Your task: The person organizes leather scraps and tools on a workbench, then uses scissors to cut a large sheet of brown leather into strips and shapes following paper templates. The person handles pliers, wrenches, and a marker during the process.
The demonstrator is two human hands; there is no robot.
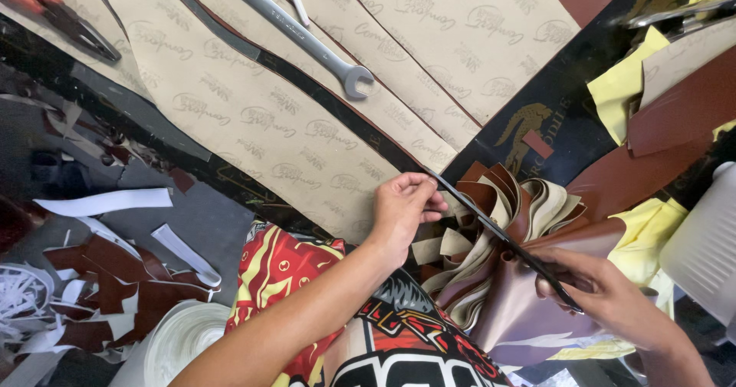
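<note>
My left hand [404, 207] pinches the edge of a tan patterned sheet [253, 119] where a long thin dark blade or strip [498, 234] meets it. My right hand [606, 291] grips the lower end of that dark strip, low at the right. Between my hands lies a bundle of brown and cream leather strips [491, 226], curled and stacked over a mauve piece. The strip runs diagonally from my left fingertips down to my right hand.
A steel spanner [307, 38] lies on the tan sheets at the top. Orange-handled pliers [54, 11] sit at the top left. Brown and white offcuts [107, 280] litter the floor at the left, by a white roll [180, 341]. Yellow and brown sheets [659, 96] are piled at the right.
</note>
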